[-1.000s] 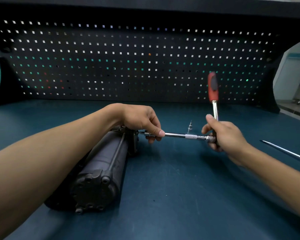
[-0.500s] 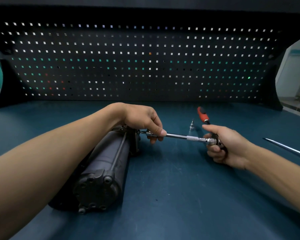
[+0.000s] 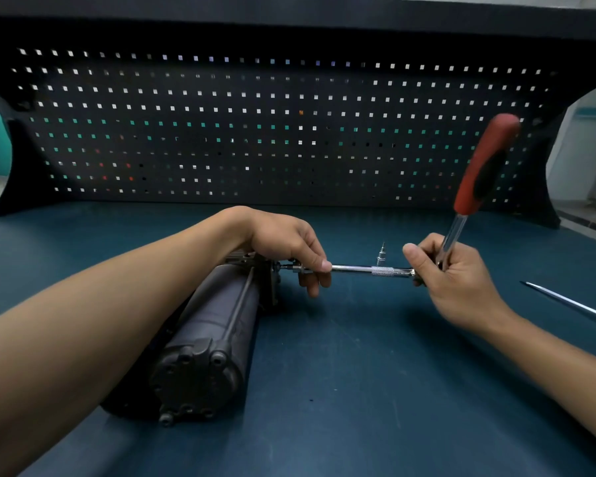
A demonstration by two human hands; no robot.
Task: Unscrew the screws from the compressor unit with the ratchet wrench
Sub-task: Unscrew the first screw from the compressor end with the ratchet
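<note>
Dark grey metal, the compressor unit lies on its side on the blue-green bench top. Its bolted end cap faces me and its far end sits under my left wrist. My left hand reaches over that far end and pinches the chrome extension bar between thumb and curled fingers, right where the bar meets the unit's end face (the joint itself is hidden behind my fingers, so I cannot tell how it is seated).

The bar runs level to the right, just above the bench, with a knurled band near its right end. There my right hand grips the ratchet wrench at its head end. My fingers are wrapped round the chrome shank where the bar joins it, and my thumb is raised beside it. The wrench's red and black handle stands up out of my fist and leans to the right, its tip blurred, in front of the black pegboard at the back of the bench.

Between my two hands, just behind the bar, a small silver bit stands upright on the bench. I cannot tell whether it touches the bar. Well off to the right, a long thin metal rod lies flat on the bench and runs out of view at the edge.
</note>
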